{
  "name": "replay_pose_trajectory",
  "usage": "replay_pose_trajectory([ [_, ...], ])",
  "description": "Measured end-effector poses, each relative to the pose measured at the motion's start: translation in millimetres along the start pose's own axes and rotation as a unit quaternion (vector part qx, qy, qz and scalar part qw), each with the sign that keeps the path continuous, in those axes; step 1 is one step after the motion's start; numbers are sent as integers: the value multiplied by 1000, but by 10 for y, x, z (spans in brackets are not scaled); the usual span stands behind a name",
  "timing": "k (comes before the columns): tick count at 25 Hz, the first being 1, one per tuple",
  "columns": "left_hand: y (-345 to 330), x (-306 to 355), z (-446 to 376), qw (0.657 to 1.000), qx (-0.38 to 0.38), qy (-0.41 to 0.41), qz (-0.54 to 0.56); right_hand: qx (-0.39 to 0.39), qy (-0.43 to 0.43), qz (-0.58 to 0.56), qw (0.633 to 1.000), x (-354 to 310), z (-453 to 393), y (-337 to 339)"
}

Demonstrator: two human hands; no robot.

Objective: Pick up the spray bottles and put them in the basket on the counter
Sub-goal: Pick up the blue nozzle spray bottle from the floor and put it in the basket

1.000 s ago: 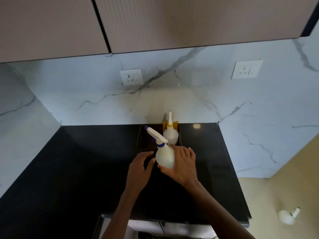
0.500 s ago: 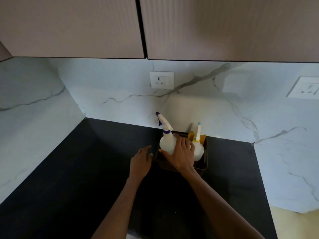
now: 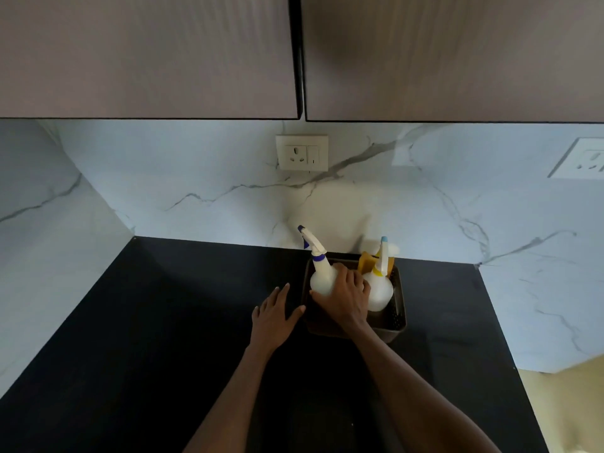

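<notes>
Leftmost, the left hand (image 3: 274, 317) lies open and flat on the desk (image 3: 163, 322), just left of the basket (image 3: 397, 322). Within the basket, the right hand (image 3: 343, 295) grips the blue-nozzled spray bottle (image 3: 318, 273), upright, beside the yellow-collared bottle (image 3: 379, 282) at the basket's right.

left hand (image 3: 274, 317): open, fingers spread, palm down | right hand (image 3: 343, 294): fingers curled in a grasp
</notes>
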State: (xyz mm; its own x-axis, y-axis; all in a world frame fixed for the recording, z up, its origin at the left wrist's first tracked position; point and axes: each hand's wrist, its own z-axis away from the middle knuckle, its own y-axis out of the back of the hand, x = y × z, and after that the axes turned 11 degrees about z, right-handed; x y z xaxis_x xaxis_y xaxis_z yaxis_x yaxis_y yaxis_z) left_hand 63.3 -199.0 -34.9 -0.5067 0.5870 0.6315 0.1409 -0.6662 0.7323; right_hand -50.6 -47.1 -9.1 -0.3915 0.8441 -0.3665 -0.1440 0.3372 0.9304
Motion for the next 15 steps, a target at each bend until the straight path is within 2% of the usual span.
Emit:
replay_pose_trajectory([
  [7,2,-118,-159,998,-43,-29,19,-35,-58,5,998,-103,-165,-111],
  [15,14,-156,-198,996,-69,-36,40,-79,-95,-84,989,-181,-216,-165],
])
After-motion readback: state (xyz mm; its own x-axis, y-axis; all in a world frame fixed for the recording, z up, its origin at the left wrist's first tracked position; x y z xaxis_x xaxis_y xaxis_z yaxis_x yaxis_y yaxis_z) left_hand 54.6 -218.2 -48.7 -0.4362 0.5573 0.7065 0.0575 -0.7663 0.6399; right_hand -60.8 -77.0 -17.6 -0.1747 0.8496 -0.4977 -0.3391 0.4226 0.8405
